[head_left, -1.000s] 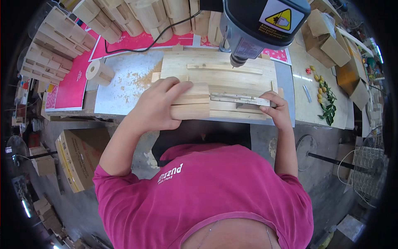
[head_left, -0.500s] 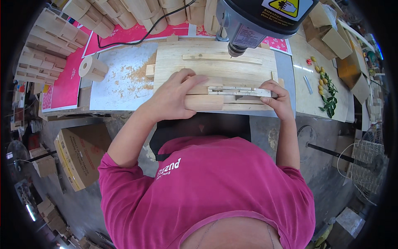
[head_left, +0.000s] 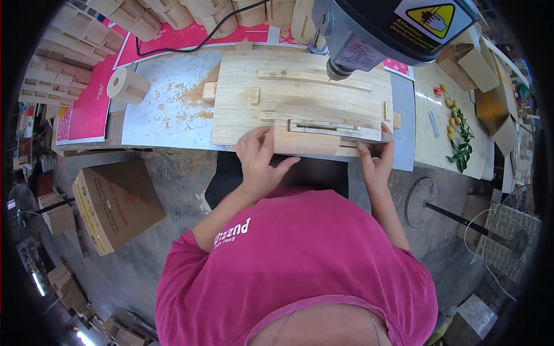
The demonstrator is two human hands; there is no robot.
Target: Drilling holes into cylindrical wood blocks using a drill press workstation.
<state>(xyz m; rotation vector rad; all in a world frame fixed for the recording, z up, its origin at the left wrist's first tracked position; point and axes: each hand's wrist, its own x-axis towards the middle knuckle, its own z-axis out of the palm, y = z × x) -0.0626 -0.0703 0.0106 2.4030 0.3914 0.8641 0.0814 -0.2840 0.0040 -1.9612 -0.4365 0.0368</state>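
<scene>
A pale wooden block (head_left: pixel 306 143), slightly blurred, lies near the front edge of a wooden board (head_left: pixel 236 124). A slotted light strip (head_left: pixel 334 127) with a long narrow gap runs along it and reaches past it to the right. My left hand (head_left: pixel 258 164) is at the block's left end, fingers against it and thumb stretched along the near side. At the other end, my right hand (head_left: pixel 378 163) pinches the strip's right end, thumb in front and fingers behind. The chuck of a drill press (head_left: pixel 339 69) hangs above the board, beyond the block.
Thin wooden rails (head_left: pixel 314 79) and a small stop block (head_left: pixel 254 96) are fixed on the board. Sawdust and a hollow wooden cylinder (head_left: pixel 128 85) are to the left. More cylinders (head_left: pixel 86 34) stand behind. Fruit with leaves (head_left: pixel 459 135) lies right. A cardboard box (head_left: pixel 121 202) is on the floor.
My left hand has moved off the block's top to its left end, nearer my body. The block has shifted slightly right of its former spot. My right hand has lowered its thumb a little.
</scene>
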